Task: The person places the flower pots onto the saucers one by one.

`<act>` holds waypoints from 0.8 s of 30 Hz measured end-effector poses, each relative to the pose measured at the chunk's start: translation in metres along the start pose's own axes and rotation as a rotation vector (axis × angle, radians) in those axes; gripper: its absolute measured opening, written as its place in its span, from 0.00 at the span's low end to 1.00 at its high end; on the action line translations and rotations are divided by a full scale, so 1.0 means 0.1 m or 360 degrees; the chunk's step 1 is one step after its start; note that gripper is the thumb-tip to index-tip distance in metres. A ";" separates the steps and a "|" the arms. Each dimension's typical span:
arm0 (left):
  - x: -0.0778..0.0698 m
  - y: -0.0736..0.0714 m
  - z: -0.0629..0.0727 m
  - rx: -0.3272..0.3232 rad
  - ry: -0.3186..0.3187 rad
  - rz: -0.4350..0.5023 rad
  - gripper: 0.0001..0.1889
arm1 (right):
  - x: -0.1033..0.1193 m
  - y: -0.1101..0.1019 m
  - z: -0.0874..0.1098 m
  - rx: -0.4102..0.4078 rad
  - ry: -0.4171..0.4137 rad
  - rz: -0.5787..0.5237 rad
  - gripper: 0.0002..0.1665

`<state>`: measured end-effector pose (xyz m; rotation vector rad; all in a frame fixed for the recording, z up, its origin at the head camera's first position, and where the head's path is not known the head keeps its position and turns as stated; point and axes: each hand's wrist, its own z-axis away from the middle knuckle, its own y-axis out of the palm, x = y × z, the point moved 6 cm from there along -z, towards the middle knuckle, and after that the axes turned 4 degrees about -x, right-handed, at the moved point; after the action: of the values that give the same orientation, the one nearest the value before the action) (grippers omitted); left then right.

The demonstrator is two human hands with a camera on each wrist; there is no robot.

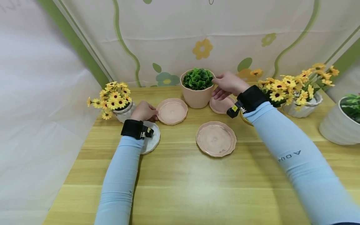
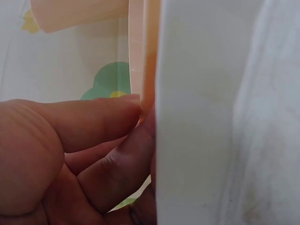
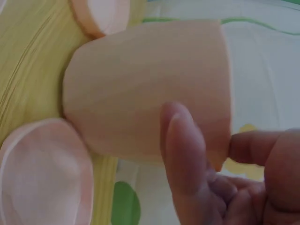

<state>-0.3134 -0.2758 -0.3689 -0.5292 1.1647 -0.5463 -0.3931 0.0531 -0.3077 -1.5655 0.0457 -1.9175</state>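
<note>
Plate, round pink ceramic-looking, sat edge-pinched in left hand, likely handiest; right hand gripped tapered pink ceramic-looking pot by nearest rim.

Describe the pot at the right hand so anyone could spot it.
At the back of the wooden table, before the flowered curtain, stands a pot of green leaves between pink saucers. The right hand is at its rim. Unlike the white pots, it is pink.

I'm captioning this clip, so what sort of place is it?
Probably a staged indoor recording spot: a wooden table, a printed backdrop behind it, and wrist cameras.
</note>
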 end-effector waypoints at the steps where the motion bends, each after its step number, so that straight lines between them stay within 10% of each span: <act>1: 0.00 0.00 0.00 -0.0002 0.0002 -0.0005 0.13 | 0.00 0.01 -0.02 0.0023 0.0012 0.0006 0.34; 24: -0.01 0.01 0.02 -0.0004 0.0036 -0.0046 0.13 | 0.07 0.08 -0.14 0.0111 0.0158 -0.0037 0.31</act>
<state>-0.3114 -0.2742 -0.3676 -0.5441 1.1807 -0.5766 -0.4023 0.0380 -0.3085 -1.4306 0.0029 -1.9924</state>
